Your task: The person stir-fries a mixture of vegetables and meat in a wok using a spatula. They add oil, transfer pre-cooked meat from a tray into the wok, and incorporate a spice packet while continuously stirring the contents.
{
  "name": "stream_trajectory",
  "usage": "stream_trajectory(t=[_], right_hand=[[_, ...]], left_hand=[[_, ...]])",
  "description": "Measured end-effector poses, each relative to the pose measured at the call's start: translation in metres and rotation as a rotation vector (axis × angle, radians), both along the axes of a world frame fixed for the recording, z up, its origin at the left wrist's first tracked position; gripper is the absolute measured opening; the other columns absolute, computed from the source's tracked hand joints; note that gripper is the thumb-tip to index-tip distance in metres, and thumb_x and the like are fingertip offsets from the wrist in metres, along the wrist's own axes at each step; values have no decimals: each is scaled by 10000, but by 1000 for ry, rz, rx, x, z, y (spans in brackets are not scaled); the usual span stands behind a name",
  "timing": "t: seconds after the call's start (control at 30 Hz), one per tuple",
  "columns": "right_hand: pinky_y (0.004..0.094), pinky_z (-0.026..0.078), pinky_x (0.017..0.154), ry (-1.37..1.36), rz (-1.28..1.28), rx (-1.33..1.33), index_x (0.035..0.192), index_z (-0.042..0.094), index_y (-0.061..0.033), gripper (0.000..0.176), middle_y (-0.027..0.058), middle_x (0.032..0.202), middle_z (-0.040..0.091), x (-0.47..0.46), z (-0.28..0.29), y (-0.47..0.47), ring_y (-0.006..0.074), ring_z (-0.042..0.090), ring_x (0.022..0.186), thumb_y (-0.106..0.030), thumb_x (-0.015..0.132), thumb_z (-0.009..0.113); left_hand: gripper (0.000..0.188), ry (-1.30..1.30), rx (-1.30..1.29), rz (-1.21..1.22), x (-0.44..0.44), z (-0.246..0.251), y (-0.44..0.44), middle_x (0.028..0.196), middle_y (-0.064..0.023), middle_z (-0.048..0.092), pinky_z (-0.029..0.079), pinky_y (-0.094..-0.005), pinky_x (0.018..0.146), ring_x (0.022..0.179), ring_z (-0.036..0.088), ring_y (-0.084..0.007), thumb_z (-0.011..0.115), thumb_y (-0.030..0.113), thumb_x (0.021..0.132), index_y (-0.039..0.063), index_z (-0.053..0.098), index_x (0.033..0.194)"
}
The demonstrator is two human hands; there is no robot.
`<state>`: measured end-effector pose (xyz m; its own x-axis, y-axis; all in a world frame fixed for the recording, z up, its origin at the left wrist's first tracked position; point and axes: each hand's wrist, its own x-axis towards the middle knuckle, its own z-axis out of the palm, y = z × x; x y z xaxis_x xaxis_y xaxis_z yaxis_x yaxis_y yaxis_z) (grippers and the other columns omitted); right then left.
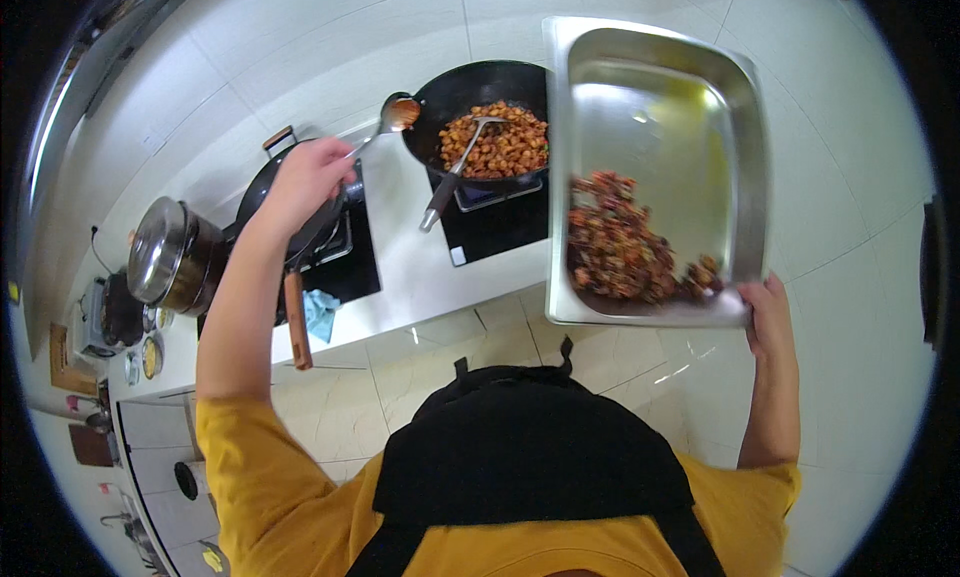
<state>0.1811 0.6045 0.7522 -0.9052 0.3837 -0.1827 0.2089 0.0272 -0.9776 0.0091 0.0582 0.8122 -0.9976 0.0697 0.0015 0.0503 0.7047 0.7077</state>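
Observation:
My left hand (313,173) grips the handle of a metal ladle (370,140), whose bowl holds reddish-brown sauce or food beside the rim of a black wok (424,119). Browned diced food (499,153) fills the wok's bottom, and a metal spatula (466,151) with a dark grip leans in it, its handle over the near rim. On the other side, my right hand (766,314) holds a deep stainless steel pan (739,164) by its near right corner. Dark reddish cooked food (619,251) is heaped at the pan's near left, with yellowish oil elsewhere. The pan covers the wok's right side.
Behind my left forearm, a second black pan (259,187) with a wooden handle (296,318) sits on a hob. A lidded pot (169,258) stands further left. A light blue cloth (321,314) lies at the edge of the white counter (405,277). Small bowls (152,356) are at far left.

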Motion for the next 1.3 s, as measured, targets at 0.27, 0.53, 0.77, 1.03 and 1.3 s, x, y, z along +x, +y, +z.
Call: stream_trajectory(t=[0.27, 0.53, 0.77, 1.03, 1.3], right_hand=[[298, 473, 741, -154, -505, -70, 1015, 514, -26, 262, 52, 891, 573, 204, 18, 15, 162, 551, 800, -116, 777, 577], [334, 488, 739, -70, -702, -228, 1120, 526, 18, 388, 94, 967, 616, 209, 18, -30, 213, 595, 829, -64, 742, 563], [322, 467, 738, -43, -673, -236, 1100, 529, 10, 379, 83, 945, 601, 185, -3, -20, 204, 577, 829, -113, 749, 598], [335, 475, 793, -78, -574, -168, 1108, 533, 19, 385, 88, 973, 609, 146, -6, 35, 208, 590, 870, -124, 755, 589], [324, 476, 793, -33, -523, -194, 1136, 533, 29, 406, 96, 1010, 607, 130, -5, 42, 208, 589, 891, -118, 762, 590]], left_hand=[[228, 40, -987, -144, -134, -52, 85, 1034, -158, 675, 523, -421, 815, 976, 646, -321, 529, 131, 840, 64, 705, 969], [205, -49, -984, -575, -204, -111, 83, 960, -160, 684, 517, -426, 803, 907, 649, -340, 555, 150, 826, 72, 713, 931], [79, -511, -529, -636, -189, -103, 84, 705, -98, 650, 474, -331, 629, 669, 600, -182, 646, 67, 766, 15, 680, 815], [167, -113, -942, -414, -195, -97, 85, 942, -136, 681, 516, -424, 756, 909, 640, -321, 594, 148, 779, 105, 699, 902], [121, -337, -732, -776, -170, -112, 72, 809, -153, 672, 506, -399, 704, 779, 649, -301, 610, 135, 799, 65, 697, 845]])
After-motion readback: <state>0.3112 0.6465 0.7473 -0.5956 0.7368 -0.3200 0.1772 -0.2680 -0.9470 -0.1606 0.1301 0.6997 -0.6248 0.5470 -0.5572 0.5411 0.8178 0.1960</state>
